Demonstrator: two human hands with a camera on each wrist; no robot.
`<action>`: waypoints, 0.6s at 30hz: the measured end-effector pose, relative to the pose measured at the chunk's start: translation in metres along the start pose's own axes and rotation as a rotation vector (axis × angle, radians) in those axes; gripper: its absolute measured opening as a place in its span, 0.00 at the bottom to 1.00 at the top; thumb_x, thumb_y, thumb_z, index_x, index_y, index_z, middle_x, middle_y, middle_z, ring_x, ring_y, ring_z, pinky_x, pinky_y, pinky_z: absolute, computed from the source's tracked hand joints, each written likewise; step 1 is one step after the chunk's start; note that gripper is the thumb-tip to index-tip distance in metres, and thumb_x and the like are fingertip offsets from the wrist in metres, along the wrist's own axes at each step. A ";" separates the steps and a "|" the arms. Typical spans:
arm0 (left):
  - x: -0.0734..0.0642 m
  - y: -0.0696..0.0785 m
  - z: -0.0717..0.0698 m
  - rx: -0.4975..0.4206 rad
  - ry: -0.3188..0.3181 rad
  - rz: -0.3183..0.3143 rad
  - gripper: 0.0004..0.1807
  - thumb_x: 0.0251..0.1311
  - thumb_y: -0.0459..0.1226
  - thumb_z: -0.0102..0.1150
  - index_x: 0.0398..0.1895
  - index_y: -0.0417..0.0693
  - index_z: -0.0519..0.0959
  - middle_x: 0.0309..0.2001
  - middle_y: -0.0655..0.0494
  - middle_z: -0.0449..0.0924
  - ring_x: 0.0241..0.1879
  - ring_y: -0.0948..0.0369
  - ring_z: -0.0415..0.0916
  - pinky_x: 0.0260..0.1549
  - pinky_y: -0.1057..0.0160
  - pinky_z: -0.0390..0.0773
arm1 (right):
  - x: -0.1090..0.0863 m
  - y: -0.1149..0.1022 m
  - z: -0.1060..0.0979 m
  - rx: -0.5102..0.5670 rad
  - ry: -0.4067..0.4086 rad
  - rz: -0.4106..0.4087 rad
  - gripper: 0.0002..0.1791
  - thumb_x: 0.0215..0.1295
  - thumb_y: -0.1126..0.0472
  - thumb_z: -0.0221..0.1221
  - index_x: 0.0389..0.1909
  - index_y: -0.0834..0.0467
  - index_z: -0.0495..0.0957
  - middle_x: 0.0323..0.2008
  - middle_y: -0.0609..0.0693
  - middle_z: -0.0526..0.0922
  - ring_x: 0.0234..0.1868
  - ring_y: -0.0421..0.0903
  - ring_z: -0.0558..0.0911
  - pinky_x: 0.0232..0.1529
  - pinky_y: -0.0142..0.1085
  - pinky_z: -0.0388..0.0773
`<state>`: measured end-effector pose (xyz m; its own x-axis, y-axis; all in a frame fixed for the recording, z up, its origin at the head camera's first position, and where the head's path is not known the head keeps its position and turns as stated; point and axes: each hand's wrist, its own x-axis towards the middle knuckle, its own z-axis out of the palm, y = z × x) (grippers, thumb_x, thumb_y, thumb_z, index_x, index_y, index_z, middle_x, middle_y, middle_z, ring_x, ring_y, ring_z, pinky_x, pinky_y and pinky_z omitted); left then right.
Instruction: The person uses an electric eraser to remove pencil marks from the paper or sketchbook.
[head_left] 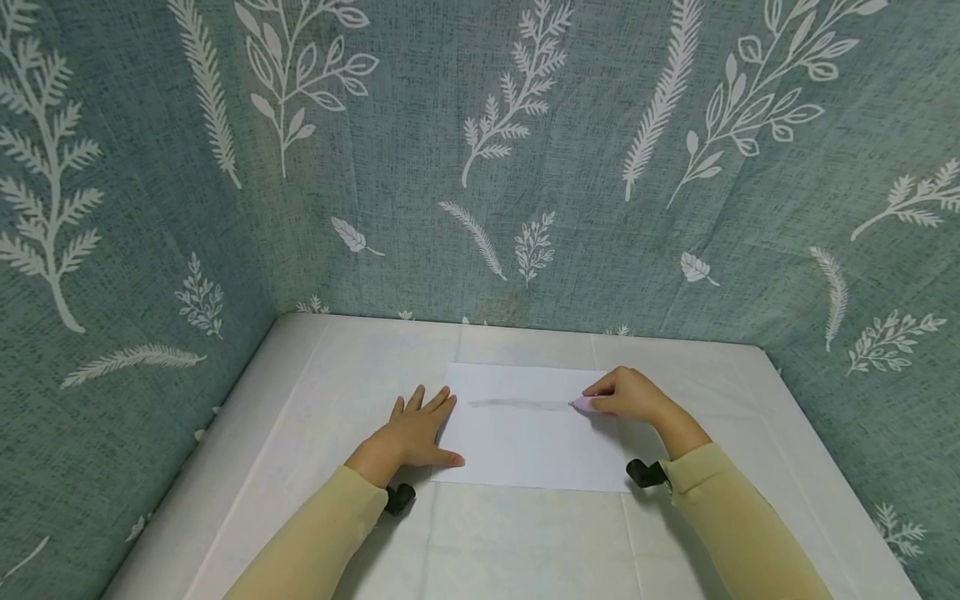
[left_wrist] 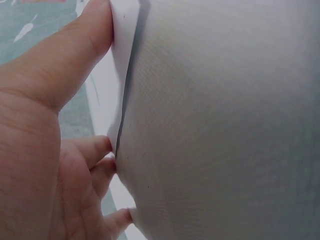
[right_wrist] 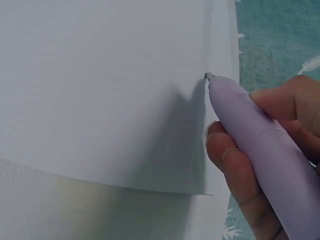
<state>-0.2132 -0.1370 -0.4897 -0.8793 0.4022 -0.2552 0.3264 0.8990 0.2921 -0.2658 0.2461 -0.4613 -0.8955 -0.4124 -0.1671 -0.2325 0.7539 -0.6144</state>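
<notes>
A white sheet of paper [head_left: 525,450] lies on the white-covered table, with a faint grey streak [head_left: 517,403] running across its upper half. My left hand [head_left: 416,433] rests spread at the sheet's left edge, thumb on the paper near the lower left corner. In the left wrist view the paper's edge [left_wrist: 122,65] stands slightly off the cloth beneath the thumb. Between thumb and fingers, my right hand [head_left: 630,396] grips a thick lilac pen-shaped tool [right_wrist: 255,130]. Its thin grey tip [right_wrist: 209,76] meets the paper at the right end of the streak.
White cloth [head_left: 525,542] covers the table around the sheet. Green leaf-patterned fabric [head_left: 420,167] hangs behind the table and along both sides. A small black device [head_left: 401,498] sits at the left wrist, and another black device [head_left: 645,473] at the right.
</notes>
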 end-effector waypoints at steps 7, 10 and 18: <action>0.000 0.001 -0.003 -0.006 -0.005 -0.004 0.61 0.48 0.66 0.69 0.80 0.48 0.55 0.80 0.50 0.46 0.77 0.36 0.36 0.69 0.31 0.41 | -0.002 -0.001 -0.002 0.017 -0.025 0.008 0.13 0.64 0.62 0.64 0.47 0.62 0.88 0.17 0.48 0.80 0.21 0.41 0.72 0.25 0.35 0.68; 0.000 0.000 -0.002 -0.004 -0.004 -0.005 0.61 0.48 0.66 0.69 0.80 0.48 0.55 0.80 0.50 0.46 0.77 0.36 0.36 0.69 0.31 0.42 | -0.001 0.000 -0.002 0.018 -0.001 0.012 0.13 0.65 0.62 0.64 0.48 0.63 0.87 0.19 0.48 0.82 0.21 0.41 0.72 0.26 0.35 0.69; 0.001 -0.001 0.000 0.011 -0.014 -0.005 0.61 0.48 0.67 0.68 0.80 0.49 0.54 0.80 0.51 0.45 0.77 0.36 0.36 0.69 0.31 0.42 | -0.001 -0.001 0.000 0.023 -0.042 -0.020 0.13 0.64 0.62 0.64 0.47 0.62 0.88 0.19 0.49 0.83 0.21 0.41 0.72 0.26 0.35 0.68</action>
<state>-0.2146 -0.1372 -0.4906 -0.8761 0.3999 -0.2692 0.3258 0.9028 0.2806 -0.2651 0.2456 -0.4599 -0.8738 -0.4490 -0.1869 -0.2411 0.7338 -0.6352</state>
